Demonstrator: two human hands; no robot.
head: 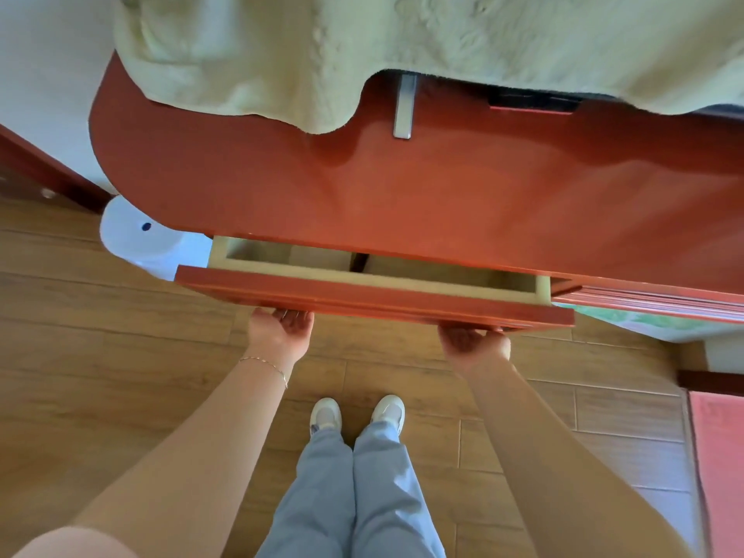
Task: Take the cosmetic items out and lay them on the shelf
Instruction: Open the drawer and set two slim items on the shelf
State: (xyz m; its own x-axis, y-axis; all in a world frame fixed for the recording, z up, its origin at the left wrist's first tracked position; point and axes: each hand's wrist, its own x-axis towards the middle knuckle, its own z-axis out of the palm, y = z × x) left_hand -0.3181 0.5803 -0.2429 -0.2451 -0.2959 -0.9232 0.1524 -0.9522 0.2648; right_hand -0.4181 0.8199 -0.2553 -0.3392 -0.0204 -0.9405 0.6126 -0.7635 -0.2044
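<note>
Both your hands gripped the drawer front from underneath
Left hand and right hand curled under its stiff, probably heavy edge; no cosmetics showed

Glossy red-brown wooden dresser top: pale cream fluffy blanket draped over far part, flat silver metal bar lying near middle.

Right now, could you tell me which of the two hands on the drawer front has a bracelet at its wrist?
The left hand: a thin chain circles its wrist as it grips under the drawer front. The right hand, gripping likewise, has a bare wrist.
</note>
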